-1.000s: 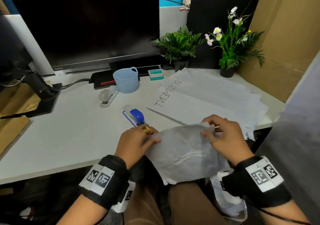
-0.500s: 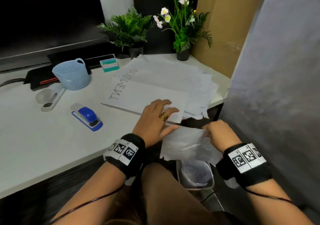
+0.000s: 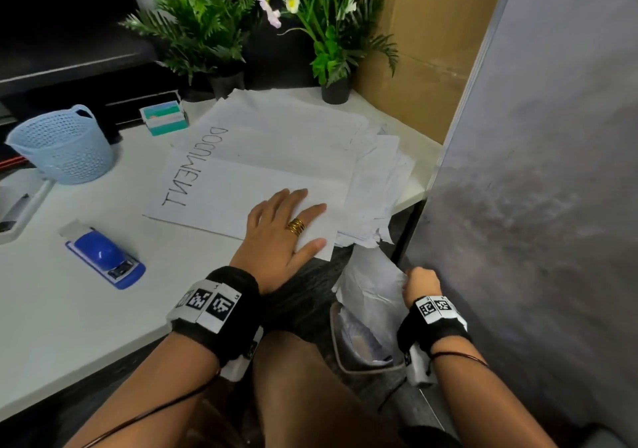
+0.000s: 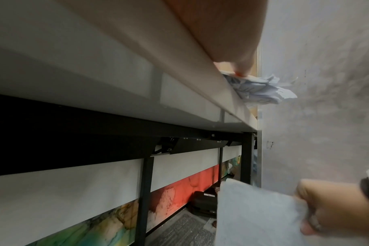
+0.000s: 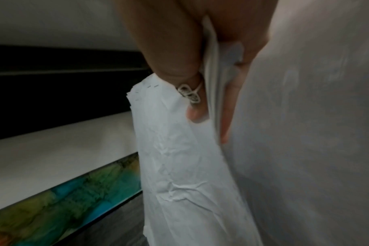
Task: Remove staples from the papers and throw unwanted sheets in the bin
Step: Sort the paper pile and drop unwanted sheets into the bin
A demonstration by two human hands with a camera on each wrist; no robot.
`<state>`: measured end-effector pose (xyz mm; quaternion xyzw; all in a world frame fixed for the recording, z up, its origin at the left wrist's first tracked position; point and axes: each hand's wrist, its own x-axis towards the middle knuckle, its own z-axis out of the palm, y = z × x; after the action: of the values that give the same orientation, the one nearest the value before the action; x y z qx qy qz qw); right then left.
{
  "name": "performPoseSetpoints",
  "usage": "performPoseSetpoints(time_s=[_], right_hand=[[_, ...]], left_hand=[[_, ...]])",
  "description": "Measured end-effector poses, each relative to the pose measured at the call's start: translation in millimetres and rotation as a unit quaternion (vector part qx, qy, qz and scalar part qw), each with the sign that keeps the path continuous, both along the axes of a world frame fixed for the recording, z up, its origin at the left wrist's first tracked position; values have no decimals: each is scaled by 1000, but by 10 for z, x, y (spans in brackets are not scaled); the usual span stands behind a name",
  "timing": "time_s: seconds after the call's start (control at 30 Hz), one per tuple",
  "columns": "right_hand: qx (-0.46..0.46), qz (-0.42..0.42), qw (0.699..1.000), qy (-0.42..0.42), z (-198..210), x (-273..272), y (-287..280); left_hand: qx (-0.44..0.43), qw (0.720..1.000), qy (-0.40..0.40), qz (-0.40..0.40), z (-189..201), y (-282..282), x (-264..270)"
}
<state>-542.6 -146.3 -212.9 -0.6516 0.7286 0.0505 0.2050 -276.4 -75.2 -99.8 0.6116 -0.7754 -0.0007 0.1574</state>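
My right hand [image 3: 418,283] grips a crumpled white sheet [image 3: 373,282] below the desk's front edge, right over the bin [image 3: 348,354] on the floor. In the right wrist view the fingers [image 5: 171,55] pinch the sheet [image 5: 179,158], and staple marks show near its top corner. My left hand [image 3: 286,230] lies flat with straight fingers on the sheet marked DOCUMENT [image 3: 221,178], at the near corner of the paper stack [image 3: 376,171]. A blue staple remover [image 3: 103,254] lies on the desk to the left.
A light blue mesh basket [image 3: 62,147], a white stapler [image 3: 17,206] and a teal staple box [image 3: 165,117] stand at the back left. Two potted plants [image 3: 203,33] sit behind the papers. A grey partition [image 3: 535,171] closes the right side.
My right hand has carried the crumpled sheet down off the desk to just over the bin. My left hand let go of it and moved onto the DOCUMENT sheet. The head view swung right.
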Motion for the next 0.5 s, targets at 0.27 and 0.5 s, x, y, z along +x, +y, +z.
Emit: performPoseSetpoints(time_s=[0.27,0.5], right_hand=[[46,14,999,-19,-450,-1,-61],[144,12,988,-55,-865,-219,129]], left_hand=[[5,1000,2,3,1,9,0],[-1,1000,0,5,-3,3,-1]])
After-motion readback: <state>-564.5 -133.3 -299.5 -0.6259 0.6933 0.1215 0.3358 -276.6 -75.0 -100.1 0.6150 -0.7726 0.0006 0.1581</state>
